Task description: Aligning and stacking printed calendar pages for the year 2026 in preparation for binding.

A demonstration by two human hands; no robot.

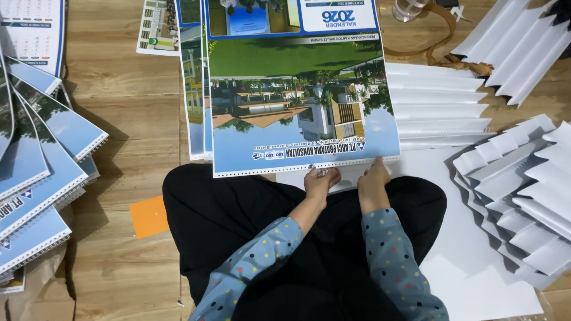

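- Wooden plank floor is carrying everything; the person is sitting on it cross-legged in black trousers.
- Large glossy calendar sheet, blue sky and green lawn photo with a punched near edge, is lying straight ahead of the lap, its long axis running near to far, its punched edge running left to right just at the fingertips.
- More printed sheets of the same kind are showing from beneath it on the left.
- Fanned stack of wire-bound blue calendars is lying well apart, far left.
- White folded paper strips are piling up on the right, near side.
- Left hand is pinching the sheet's near edge, fingers curled on it.
- Right hand is pressing that same edge just beside the left, near the sheet's right corner; both hands are equally close.
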